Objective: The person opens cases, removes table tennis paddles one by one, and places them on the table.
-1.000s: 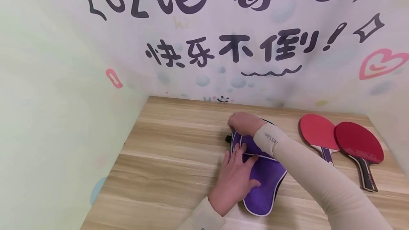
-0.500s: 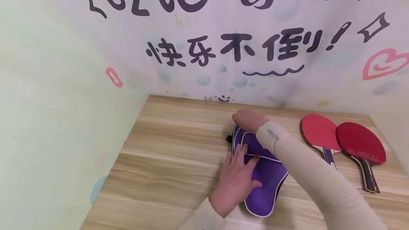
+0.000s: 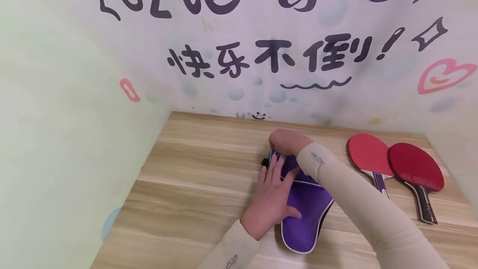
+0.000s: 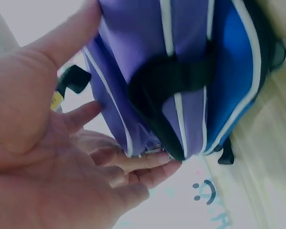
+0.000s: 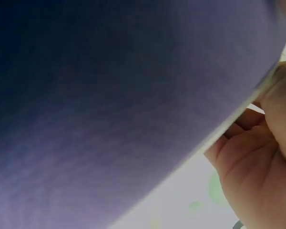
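Note:
A purple table tennis paddle case (image 3: 301,235) with white piping lies on the wooden table. My left hand (image 3: 269,202) rests on its left side, fingers spread straight and thumb over the lower part. At the far end, my right hand (image 3: 288,141) has its fingers bent down over the case's edge. In the right wrist view, thumb and fingers of that right hand (image 5: 257,176) meet at the piped edge. The left wrist view shows the case's side with a black strap (image 4: 148,90) and fingertips at a small metal zip part near the corner. The zip is mostly hidden.
Two red table tennis paddles lie to the right, a lighter one (image 3: 367,152) overlapping a darker one (image 3: 415,167). Behind the wooden table (image 3: 194,186) stands a printed white wall (image 3: 239,94). A pale wall (image 3: 74,128) closes the left side.
My left hand's fingers have slid slightly forward along the case, nearer my right hand. The right hand rose a little from the far edge and came back down. The paddles stay put.

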`<state>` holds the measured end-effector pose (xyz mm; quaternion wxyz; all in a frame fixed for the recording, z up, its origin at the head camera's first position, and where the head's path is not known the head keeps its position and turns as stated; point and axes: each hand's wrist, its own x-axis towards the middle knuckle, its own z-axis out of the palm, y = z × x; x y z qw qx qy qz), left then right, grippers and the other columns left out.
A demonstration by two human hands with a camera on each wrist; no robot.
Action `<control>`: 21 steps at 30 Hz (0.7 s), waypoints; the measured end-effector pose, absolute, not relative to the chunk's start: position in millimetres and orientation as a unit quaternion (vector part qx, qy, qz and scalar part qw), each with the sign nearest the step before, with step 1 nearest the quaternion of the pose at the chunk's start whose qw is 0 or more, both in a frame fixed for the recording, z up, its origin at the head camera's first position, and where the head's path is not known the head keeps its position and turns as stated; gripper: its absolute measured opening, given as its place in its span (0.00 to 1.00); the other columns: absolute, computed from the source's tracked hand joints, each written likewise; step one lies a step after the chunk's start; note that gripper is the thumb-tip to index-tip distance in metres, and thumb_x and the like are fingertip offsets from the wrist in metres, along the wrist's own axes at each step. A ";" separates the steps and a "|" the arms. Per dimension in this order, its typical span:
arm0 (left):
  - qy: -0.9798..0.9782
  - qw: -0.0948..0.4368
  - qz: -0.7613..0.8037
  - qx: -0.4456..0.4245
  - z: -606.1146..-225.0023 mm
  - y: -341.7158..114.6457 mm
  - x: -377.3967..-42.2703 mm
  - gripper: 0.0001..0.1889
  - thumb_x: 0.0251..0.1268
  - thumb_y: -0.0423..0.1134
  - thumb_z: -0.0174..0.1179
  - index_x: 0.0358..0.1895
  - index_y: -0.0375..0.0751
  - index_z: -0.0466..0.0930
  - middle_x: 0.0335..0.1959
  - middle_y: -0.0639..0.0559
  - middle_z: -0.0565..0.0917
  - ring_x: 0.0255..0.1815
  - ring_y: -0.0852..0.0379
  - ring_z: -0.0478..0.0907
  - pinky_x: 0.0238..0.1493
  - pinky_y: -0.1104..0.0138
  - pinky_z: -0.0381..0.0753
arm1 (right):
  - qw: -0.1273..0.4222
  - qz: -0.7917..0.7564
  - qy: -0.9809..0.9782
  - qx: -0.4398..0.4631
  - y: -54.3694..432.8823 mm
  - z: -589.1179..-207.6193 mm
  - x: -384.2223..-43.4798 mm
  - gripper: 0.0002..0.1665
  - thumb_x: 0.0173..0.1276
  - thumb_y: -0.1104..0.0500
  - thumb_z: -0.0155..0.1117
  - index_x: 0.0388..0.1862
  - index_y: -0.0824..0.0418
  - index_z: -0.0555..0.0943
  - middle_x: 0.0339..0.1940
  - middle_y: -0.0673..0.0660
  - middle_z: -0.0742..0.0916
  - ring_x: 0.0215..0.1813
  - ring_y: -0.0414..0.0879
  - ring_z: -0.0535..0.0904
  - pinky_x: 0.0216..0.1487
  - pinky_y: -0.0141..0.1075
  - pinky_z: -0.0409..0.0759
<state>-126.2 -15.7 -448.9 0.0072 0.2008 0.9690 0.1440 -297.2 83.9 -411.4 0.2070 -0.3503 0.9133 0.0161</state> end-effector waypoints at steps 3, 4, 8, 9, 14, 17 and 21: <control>0.967 0.019 0.138 0.213 -449.2 -19.0 -130.1 0.63 0.38 0.68 0.78 0.82 0.60 0.53 0.84 0.44 0.48 0.87 0.41 0.43 0.80 0.45 0.61 | 0.206 -0.002 0.914 -0.350 84.6 -414.5 -297.5 0.14 0.72 0.67 0.55 0.47 0.62 0.88 0.50 0.59 0.90 0.56 0.54 0.86 0.60 0.46 0.83; 0.966 0.022 0.136 0.217 -449.3 -19.7 -130.6 0.63 0.39 0.68 0.78 0.82 0.61 0.52 0.85 0.44 0.48 0.87 0.41 0.44 0.80 0.45 0.60 | 0.204 -0.007 0.915 -0.348 85.3 -415.2 -297.9 0.14 0.72 0.66 0.55 0.47 0.62 0.88 0.50 0.59 0.90 0.56 0.55 0.86 0.61 0.46 0.83; 0.963 0.023 0.140 0.229 -449.5 -21.4 -131.7 0.60 0.41 0.68 0.76 0.81 0.65 0.54 0.85 0.43 0.48 0.86 0.40 0.48 0.79 0.45 0.62 | 0.189 -0.024 0.916 -0.354 89.3 -416.4 -301.7 0.14 0.70 0.66 0.56 0.45 0.61 0.89 0.48 0.58 0.91 0.55 0.54 0.86 0.60 0.47 0.83; 0.962 0.022 0.142 0.230 -449.9 -21.5 -131.9 0.59 0.41 0.68 0.76 0.81 0.66 0.55 0.85 0.42 0.49 0.85 0.40 0.49 0.79 0.44 0.62 | 0.184 -0.028 0.916 -0.355 90.7 -416.6 -302.8 0.14 0.70 0.66 0.57 0.44 0.61 0.89 0.48 0.57 0.91 0.54 0.54 0.86 0.60 0.47 0.83; 0.963 0.006 0.130 0.234 -450.2 -21.9 -131.3 0.57 0.41 0.70 0.74 0.80 0.67 0.57 0.84 0.42 0.50 0.85 0.39 0.52 0.78 0.44 0.64 | 0.174 -0.041 0.921 -0.345 102.1 -416.4 -308.9 0.11 0.70 0.67 0.58 0.42 0.64 0.87 0.44 0.58 0.90 0.48 0.53 0.86 0.56 0.47 0.83; 0.965 -0.005 0.115 0.234 -450.1 -22.0 -130.3 0.58 0.40 0.72 0.73 0.80 0.67 0.58 0.84 0.43 0.52 0.84 0.40 0.53 0.77 0.43 0.65 | 0.166 -0.036 0.930 -0.326 113.3 -414.5 -312.9 0.09 0.71 0.67 0.59 0.42 0.66 0.86 0.43 0.60 0.90 0.47 0.54 0.85 0.55 0.48 0.83; 0.967 -0.016 0.098 0.234 -451.4 -22.2 -129.8 0.62 0.34 0.75 0.73 0.80 0.66 0.57 0.83 0.43 0.53 0.84 0.40 0.54 0.76 0.43 0.67 | 0.167 -0.031 0.939 -0.298 131.2 -413.5 -319.8 0.11 0.72 0.67 0.57 0.44 0.67 0.87 0.44 0.61 0.90 0.49 0.55 0.86 0.56 0.50 0.84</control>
